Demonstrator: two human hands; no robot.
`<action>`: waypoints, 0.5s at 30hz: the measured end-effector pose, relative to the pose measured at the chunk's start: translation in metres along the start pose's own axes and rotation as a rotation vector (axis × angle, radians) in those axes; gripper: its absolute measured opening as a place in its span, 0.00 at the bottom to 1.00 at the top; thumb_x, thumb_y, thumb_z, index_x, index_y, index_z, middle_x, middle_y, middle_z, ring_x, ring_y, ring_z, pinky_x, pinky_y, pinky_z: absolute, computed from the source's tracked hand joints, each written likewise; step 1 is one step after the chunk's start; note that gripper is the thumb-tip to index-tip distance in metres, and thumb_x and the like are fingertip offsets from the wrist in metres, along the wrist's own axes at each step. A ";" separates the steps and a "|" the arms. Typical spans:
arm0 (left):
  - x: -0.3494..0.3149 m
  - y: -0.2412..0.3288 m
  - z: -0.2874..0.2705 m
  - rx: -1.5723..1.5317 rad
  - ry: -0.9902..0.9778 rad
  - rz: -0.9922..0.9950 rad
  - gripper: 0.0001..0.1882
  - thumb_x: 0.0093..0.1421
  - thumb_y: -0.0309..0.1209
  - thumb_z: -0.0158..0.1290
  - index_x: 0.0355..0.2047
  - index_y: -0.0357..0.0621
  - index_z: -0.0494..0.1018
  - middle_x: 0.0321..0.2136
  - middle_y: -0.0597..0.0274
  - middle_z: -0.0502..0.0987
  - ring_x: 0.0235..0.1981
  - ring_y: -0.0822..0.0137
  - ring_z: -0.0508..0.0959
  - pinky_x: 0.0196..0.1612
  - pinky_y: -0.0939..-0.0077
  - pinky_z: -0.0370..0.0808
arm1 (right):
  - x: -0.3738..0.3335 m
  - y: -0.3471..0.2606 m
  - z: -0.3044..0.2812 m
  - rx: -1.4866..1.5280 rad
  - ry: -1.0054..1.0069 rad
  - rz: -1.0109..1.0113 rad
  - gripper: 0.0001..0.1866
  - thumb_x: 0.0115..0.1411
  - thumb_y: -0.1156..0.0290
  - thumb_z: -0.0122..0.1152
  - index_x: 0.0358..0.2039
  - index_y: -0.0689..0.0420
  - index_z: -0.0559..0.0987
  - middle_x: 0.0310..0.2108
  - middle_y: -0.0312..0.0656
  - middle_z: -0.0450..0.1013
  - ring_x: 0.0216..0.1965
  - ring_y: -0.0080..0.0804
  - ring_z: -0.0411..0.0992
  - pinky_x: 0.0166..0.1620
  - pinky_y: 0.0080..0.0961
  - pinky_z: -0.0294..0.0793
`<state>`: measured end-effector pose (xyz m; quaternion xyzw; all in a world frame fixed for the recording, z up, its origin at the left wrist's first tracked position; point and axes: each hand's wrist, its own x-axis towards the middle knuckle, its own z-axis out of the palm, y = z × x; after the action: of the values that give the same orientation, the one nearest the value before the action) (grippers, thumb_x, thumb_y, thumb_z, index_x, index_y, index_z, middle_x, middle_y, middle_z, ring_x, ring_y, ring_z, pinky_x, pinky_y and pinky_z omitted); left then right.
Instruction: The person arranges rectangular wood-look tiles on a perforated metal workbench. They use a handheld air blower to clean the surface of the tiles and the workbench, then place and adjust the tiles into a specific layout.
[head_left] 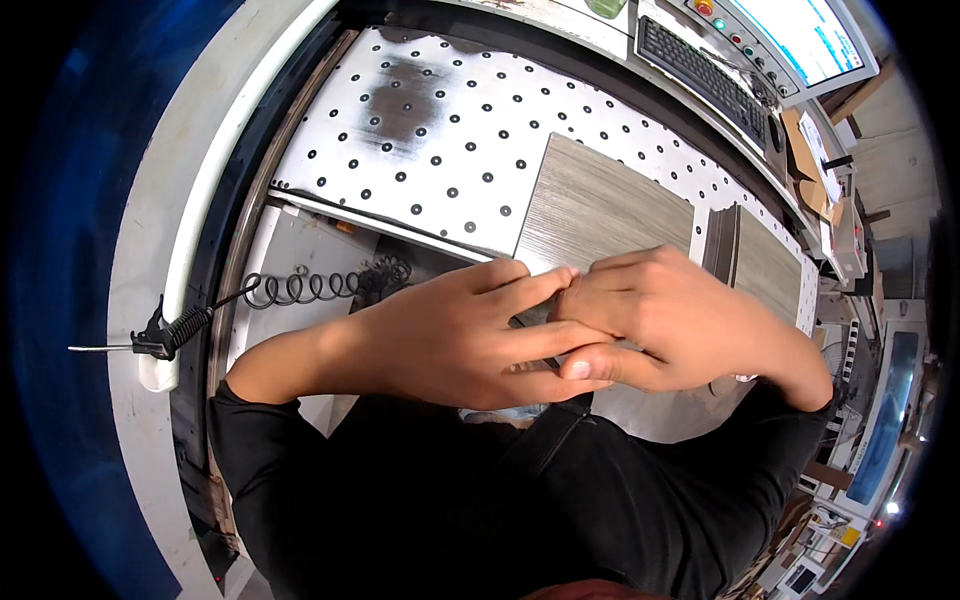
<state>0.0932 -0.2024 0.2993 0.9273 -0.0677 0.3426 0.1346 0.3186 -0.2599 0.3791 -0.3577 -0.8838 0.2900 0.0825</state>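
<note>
My left hand [460,335] and my right hand [660,315] meet in front of my dark clothing, above the near edge of the machine table. The fingers of my left hand are stretched out and apart, and their tips reach my right hand. Curled fingers and the thumb of my right hand close around the left fingertips. No object shows between the two hands, though parts of the right fingers are hidden. Just beyond them a grey wood-grain panel [605,205] lies flat on the white table [470,229] dotted with black round pads. Neither hand holds the panel.
Beyond the table are a black keyboard [700,75], a screen [800,40] and a button panel [735,38]. More wood-grain panels [765,260] lie at the right. On the left, a coiled black hose [310,288] hangs near a pale rail [195,200].
</note>
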 end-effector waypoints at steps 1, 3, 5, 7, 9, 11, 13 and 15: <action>-0.001 0.000 0.000 0.008 -0.017 -0.003 0.09 0.62 0.38 0.57 0.43 0.58 0.79 0.46 0.69 0.75 0.50 0.57 0.75 0.44 0.70 0.73 | 0.002 0.003 0.002 0.057 -0.070 -0.015 0.22 0.68 0.48 0.52 0.37 0.56 0.76 0.26 0.43 0.72 0.27 0.47 0.75 0.29 0.39 0.73; -0.004 0.000 -0.001 0.024 -0.049 -0.011 0.09 0.63 0.37 0.56 0.43 0.56 0.79 0.45 0.69 0.76 0.49 0.56 0.76 0.44 0.69 0.73 | 0.003 0.005 0.005 0.014 -0.059 0.002 0.22 0.69 0.48 0.51 0.32 0.57 0.73 0.24 0.42 0.74 0.26 0.48 0.75 0.30 0.40 0.74; -0.008 0.001 -0.004 0.022 -0.112 -0.029 0.08 0.63 0.36 0.54 0.41 0.54 0.78 0.44 0.68 0.75 0.50 0.55 0.76 0.46 0.67 0.74 | 0.004 0.005 0.000 -0.152 -0.052 0.007 0.23 0.69 0.48 0.51 0.31 0.57 0.72 0.23 0.41 0.73 0.26 0.47 0.75 0.31 0.38 0.75; -0.012 0.004 -0.006 0.020 -0.177 -0.036 0.07 0.63 0.36 0.53 0.39 0.52 0.78 0.43 0.68 0.75 0.52 0.52 0.76 0.48 0.64 0.74 | 0.004 0.002 0.005 -0.229 -0.026 -0.062 0.23 0.68 0.48 0.52 0.29 0.57 0.71 0.21 0.41 0.72 0.24 0.43 0.75 0.31 0.36 0.76; -0.016 0.014 -0.005 0.018 -0.245 -0.032 0.07 0.63 0.35 0.52 0.37 0.50 0.77 0.43 0.67 0.74 0.54 0.50 0.75 0.51 0.60 0.75 | 0.003 -0.003 0.010 -0.289 -0.004 -0.119 0.23 0.67 0.48 0.54 0.28 0.56 0.70 0.20 0.40 0.71 0.24 0.39 0.75 0.31 0.33 0.77; -0.022 0.024 -0.002 0.009 -0.153 -0.043 0.07 0.63 0.36 0.53 0.34 0.49 0.76 0.43 0.68 0.73 0.56 0.50 0.76 0.55 0.56 0.74 | 0.001 -0.012 0.014 -0.324 0.028 -0.156 0.22 0.66 0.49 0.56 0.27 0.55 0.70 0.20 0.39 0.71 0.23 0.35 0.75 0.32 0.30 0.78; -0.025 0.026 0.000 0.023 -0.068 -0.038 0.07 0.63 0.37 0.53 0.34 0.48 0.76 0.43 0.67 0.73 0.55 0.50 0.76 0.56 0.54 0.74 | 0.003 -0.016 0.008 -0.348 0.004 -0.161 0.21 0.66 0.50 0.56 0.27 0.55 0.70 0.20 0.37 0.70 0.23 0.32 0.75 0.31 0.28 0.77; -0.026 0.024 0.000 0.034 -0.126 -0.016 0.09 0.62 0.38 0.55 0.39 0.49 0.75 0.43 0.63 0.74 0.53 0.50 0.78 0.57 0.52 0.74 | 0.005 -0.017 0.005 -0.385 -0.032 -0.155 0.21 0.66 0.50 0.56 0.28 0.56 0.71 0.21 0.36 0.70 0.24 0.31 0.75 0.32 0.28 0.77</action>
<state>0.0682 -0.2242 0.2870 0.9497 -0.0629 0.2836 0.1171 0.3031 -0.2689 0.3841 -0.2930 -0.9490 0.1143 0.0208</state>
